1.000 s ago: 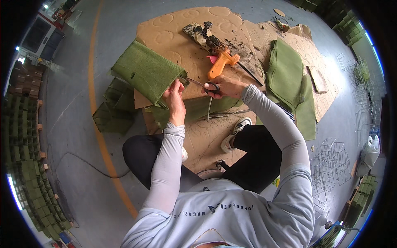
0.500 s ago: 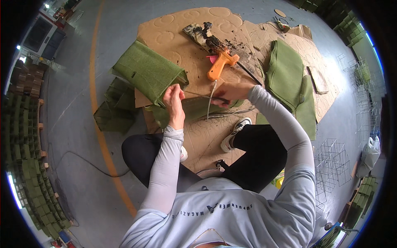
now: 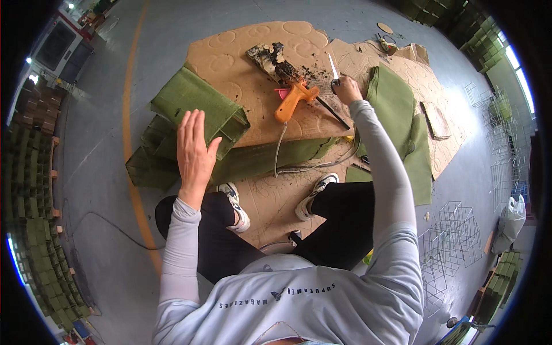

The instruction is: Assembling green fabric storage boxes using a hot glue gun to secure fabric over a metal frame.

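My left hand (image 3: 195,152) is open, fingers stretched and together, at the near edge of a green fabric box (image 3: 192,100). That box lies on its side at the left of the cardboard-topped work surface (image 3: 230,49). My right hand (image 3: 347,89) grips the dark handles of a pair of scissors (image 3: 333,68), their pale blades pointing away from me. An orange glue gun (image 3: 295,101) lies between my hands, its tip by a blackened, glue-crusted piece (image 3: 267,58). Right of the scissors is a stack of folded green fabric (image 3: 394,106).
More green fabric pieces (image 3: 152,155) lie at the left below the box. A glue gun cable (image 3: 280,149) hangs over the near edge. Wire frames (image 3: 454,236) stand on the floor at the right. Stacked green boxes (image 3: 34,190) line the far left. A yellow line (image 3: 129,115) crosses the floor.
My right hand has carried the scissors away from the box, up and to the right. My left hand has let go of the box's corner, moved left and opened.
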### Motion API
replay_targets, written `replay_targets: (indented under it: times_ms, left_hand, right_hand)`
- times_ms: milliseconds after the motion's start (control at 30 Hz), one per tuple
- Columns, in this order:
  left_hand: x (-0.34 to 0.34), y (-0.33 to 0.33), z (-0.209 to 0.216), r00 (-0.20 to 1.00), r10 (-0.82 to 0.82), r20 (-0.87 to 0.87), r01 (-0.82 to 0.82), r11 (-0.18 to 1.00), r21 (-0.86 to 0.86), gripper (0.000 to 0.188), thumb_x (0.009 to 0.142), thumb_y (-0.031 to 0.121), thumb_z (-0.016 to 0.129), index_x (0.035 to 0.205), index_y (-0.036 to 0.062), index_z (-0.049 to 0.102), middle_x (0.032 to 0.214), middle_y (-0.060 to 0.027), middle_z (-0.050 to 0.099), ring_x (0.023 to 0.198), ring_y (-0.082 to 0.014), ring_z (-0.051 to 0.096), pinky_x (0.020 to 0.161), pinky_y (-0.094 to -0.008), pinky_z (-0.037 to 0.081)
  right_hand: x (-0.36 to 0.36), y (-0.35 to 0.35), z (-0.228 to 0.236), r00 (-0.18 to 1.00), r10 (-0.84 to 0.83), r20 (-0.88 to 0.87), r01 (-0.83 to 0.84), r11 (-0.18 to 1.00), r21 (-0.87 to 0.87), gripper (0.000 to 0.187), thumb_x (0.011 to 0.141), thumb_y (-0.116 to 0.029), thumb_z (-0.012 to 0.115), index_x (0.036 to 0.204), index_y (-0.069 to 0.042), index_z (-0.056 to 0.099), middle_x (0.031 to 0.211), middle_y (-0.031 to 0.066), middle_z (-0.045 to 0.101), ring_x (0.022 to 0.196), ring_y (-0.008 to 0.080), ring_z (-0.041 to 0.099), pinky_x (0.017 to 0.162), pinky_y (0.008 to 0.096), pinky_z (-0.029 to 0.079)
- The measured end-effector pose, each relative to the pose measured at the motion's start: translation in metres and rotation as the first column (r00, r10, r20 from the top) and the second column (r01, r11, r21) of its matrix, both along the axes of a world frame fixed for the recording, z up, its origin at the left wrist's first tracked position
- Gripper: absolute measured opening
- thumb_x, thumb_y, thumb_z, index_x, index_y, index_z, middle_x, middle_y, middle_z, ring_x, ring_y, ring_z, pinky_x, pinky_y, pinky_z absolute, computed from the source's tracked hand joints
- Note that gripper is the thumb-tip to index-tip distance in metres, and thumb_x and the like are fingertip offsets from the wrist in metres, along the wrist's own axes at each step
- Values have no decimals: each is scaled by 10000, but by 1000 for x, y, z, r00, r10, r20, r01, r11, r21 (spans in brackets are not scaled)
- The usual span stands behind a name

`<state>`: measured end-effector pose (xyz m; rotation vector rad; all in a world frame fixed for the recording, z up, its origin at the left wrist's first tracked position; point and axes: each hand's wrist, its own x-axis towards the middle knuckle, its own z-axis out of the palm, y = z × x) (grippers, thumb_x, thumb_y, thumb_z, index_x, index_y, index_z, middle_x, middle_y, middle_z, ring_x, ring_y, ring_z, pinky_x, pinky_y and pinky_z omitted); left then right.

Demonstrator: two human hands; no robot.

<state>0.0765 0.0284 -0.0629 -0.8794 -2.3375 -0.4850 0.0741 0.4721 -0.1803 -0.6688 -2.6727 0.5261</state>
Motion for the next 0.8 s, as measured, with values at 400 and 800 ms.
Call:
replay_targets:
  times_ms: [400,800]
  left_hand:
    - [-39,-12,-27,947,-19,322,116,952,-284,595,856,18,637,1411,-4,426,1475,-200,408,1386,-329,365,1130,-391,357]
    - [-79,-35,68,979,43,198,-75,985,158,285,939,24,530,1202,-36,623,1059,-255,670,963,-391,664,832,-404,515]
  right_hand:
    - [-25,-24,-24,997,13,81,-30,976,215,177,841,-108,596,955,5,670,1009,225,660,973,385,651,807,460,534]
    - [27,-110,92,926,347,-150,-376,883,-281,273,884,-182,668,1085,2,657,1040,189,689,906,313,681,788,379,537]
